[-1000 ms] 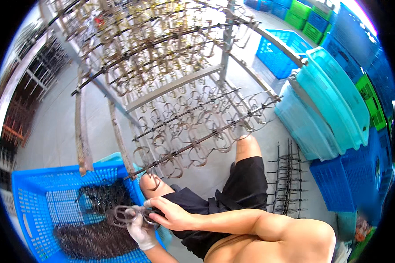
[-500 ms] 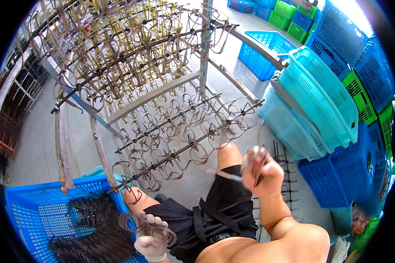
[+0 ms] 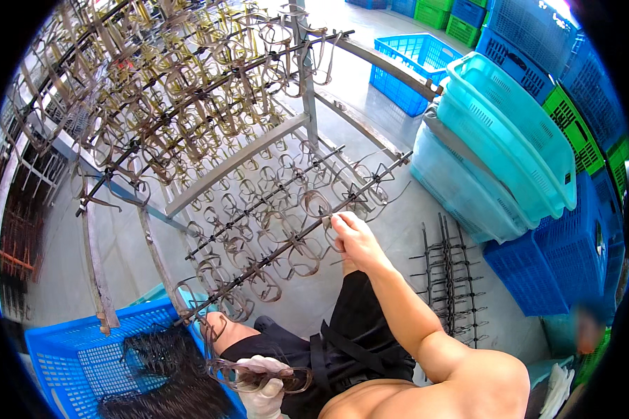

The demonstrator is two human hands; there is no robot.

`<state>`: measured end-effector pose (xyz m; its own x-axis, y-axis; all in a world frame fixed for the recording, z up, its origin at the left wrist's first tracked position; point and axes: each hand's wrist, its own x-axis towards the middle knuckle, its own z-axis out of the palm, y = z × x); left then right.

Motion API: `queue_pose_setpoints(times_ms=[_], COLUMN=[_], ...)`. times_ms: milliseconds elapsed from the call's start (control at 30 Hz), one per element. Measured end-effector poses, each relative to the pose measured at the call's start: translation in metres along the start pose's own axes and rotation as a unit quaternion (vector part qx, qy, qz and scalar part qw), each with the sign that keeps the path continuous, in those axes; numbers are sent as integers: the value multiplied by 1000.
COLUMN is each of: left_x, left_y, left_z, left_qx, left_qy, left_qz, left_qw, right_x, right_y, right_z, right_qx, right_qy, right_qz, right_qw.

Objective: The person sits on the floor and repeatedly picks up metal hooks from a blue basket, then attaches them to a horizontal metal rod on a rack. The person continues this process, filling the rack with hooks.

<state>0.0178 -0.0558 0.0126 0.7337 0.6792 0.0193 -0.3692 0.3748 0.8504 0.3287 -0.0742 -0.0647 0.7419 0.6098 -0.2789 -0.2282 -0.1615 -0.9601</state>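
My right hand (image 3: 356,241) is pinched at the front rod (image 3: 286,246) of the rack, apparently on one of its thin curved bands; the fingertips hide the exact contact. Along that rod hang several grey-brown looped bands (image 3: 304,258). Down at the lower left, my left hand (image 3: 262,391), in a white glove, is closed round a bundle of thin dark curved bands (image 3: 286,379). Beside it stands a blue basket (image 3: 63,349) holding a heap of similar dark thin pieces (image 3: 168,384).
The metal rack (image 3: 241,164) carries more rods full of looped bands. Bare notched rods (image 3: 449,279) lie on the floor to the right. Turquoise tubs (image 3: 510,140) and blue crates (image 3: 552,258) are stacked at the right; another blue basket (image 3: 402,87) stands farther back.
My right hand has moved up and left from beside my knee to the front rod. My left hand has shifted slightly down and right, still holding the bundle.
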Motion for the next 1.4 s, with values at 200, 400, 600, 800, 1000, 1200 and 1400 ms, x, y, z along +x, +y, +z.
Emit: queue_pose_setpoints(times_ms=[200, 400, 600, 800, 1000, 1200, 1400], left_x=[6, 11, 16, 17, 32, 27, 38], left_y=[9, 18, 9, -37, -40, -57, -21], left_z=[9, 32, 31, 30, 34, 35, 68], left_qx=[-52, -124, -101, 43, -128, -199, -40], left_qy=[-33, -23, -58, 119, 167, 76, 39], left_qz=[-45, -76, -10, -44, -75, -130, -11], left_qw=[997, 989, 993, 991, 975, 968, 998], right_x=[2, 13, 1, -95, -117, -33, 23], right_y=[-3, 16, 10, -25, -44, -25, -11], right_z=[4, 2, 7, -2, -43, -90, -59], right_qx=[-35, -25, -88, -39, 155, 176, 64], right_qy=[40, 38, 125, -379, -485, 51, 66], right_qz=[-5, -26, -124, -283, 160, -216, -25], right_qw=[999, 999, 980, 880, 846, 959, 995])
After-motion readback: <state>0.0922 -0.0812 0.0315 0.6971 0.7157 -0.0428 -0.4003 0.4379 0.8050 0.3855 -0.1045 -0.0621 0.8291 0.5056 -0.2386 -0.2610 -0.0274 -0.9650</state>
